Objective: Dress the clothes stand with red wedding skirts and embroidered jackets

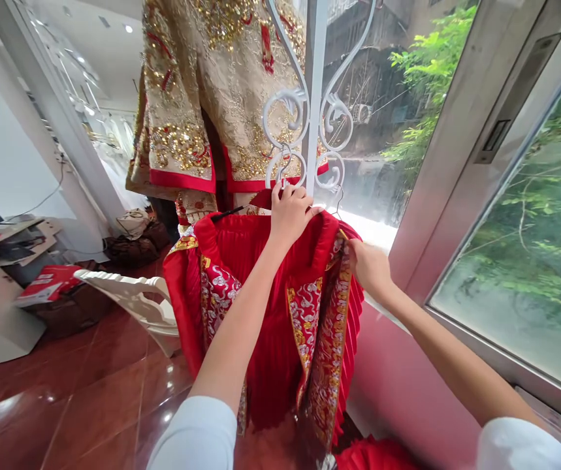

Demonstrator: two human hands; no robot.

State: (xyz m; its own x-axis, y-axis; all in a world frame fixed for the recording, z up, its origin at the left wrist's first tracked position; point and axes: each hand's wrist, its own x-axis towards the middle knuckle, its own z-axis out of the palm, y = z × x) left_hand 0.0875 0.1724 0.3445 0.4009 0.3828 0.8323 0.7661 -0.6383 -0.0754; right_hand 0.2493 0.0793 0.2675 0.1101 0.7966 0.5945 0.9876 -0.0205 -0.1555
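Left hand [290, 213] grips the red robe [226, 251] up top; right hand [368, 264] pinches its trim.

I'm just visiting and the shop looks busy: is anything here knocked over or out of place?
A white chair seems to lie tipped over on the floor, left of the red robe that the left hand and right hand hold. Nothing else looks damaged.

White sleeves [196, 434] above bare forearms [241, 326]
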